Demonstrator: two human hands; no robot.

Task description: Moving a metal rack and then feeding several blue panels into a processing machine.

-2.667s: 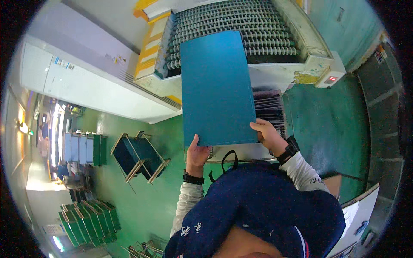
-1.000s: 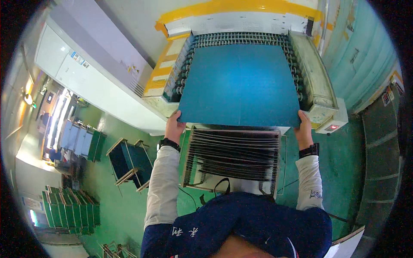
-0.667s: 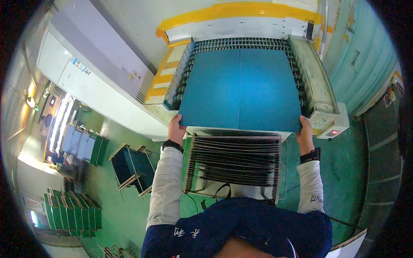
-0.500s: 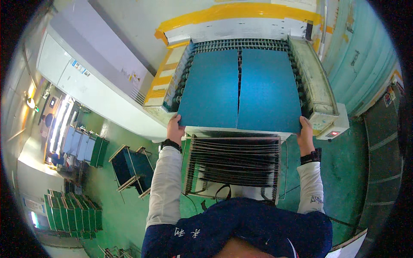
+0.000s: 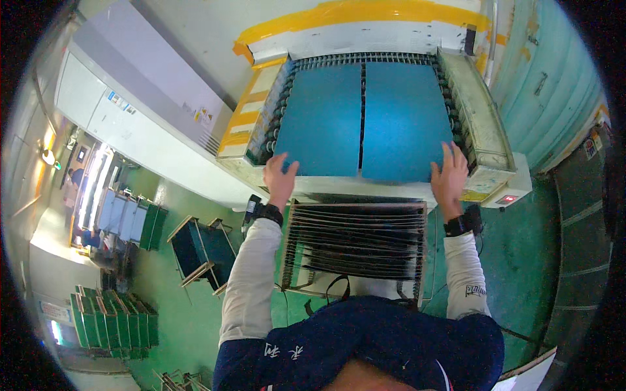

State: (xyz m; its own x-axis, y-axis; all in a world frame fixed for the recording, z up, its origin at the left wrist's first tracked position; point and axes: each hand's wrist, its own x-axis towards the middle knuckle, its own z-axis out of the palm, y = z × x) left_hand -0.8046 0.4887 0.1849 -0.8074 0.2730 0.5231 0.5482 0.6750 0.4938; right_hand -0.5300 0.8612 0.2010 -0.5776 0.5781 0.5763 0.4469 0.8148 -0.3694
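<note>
Two flat blue panels, a left panel (image 5: 319, 124) and a right panel (image 5: 405, 124), lie side by side on a roller conveyor (image 5: 365, 60) with a narrow gap between them. My left hand (image 5: 280, 179) is over the near left corner of the left panel, fingers apart and holding nothing. Over the near right corner of the other panel is my right hand (image 5: 450, 176), its fingers spread. Whether either hand still touches a panel is hard to tell. Just below the conveyor's front edge stands a rack (image 5: 355, 238) filled with several thin dark panels.
A second rack with dark blue panels (image 5: 202, 251) stands on the green floor at left. Beyond it are several green racks (image 5: 114, 322). A long white cabinet (image 5: 156, 143) borders the conveyor's left side. A control box with a red display (image 5: 507, 199) sits at its right.
Both panels have moved away from me, farther onto the rollers. My hands have let go of their near corners, and the fingers have opened.
</note>
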